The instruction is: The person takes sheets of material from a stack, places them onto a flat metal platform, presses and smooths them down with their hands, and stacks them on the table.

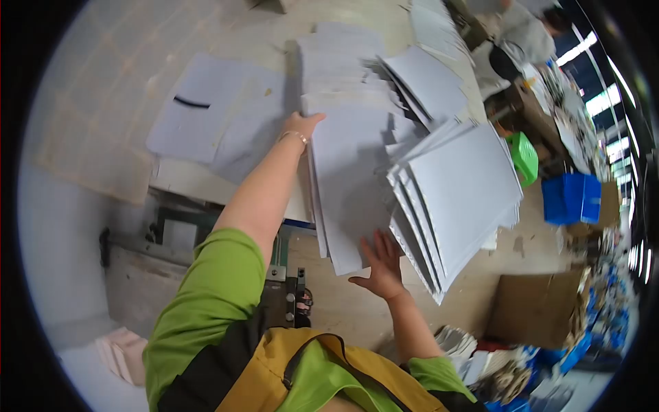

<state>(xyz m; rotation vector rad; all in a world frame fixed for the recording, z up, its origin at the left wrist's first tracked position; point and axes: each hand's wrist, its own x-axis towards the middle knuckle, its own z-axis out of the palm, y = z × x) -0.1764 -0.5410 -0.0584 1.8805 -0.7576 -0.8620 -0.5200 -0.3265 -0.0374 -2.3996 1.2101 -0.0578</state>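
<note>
A long stack of white sheets (350,172) lies over the table edge, its near end jutting past it. My left hand (302,126), with a bracelet at the wrist, grips the stack's left edge. Its thumb rests on top, and the other fingers are partly hidden. At the near right corner, my right hand (382,265) lies against the sheets with fingers spread. Just right of it, a fanned pile of thick white boards (467,192) leans across the stack. More white boards (429,82) lie farther back.
Flat white sheets (199,106), one with a black strip, lie on the table (240,34) to the left. On the floor at right stand a blue bin (571,198) and a cardboard box (535,309). A green container (523,159) is nearby. Another person (525,34) is at the back right.
</note>
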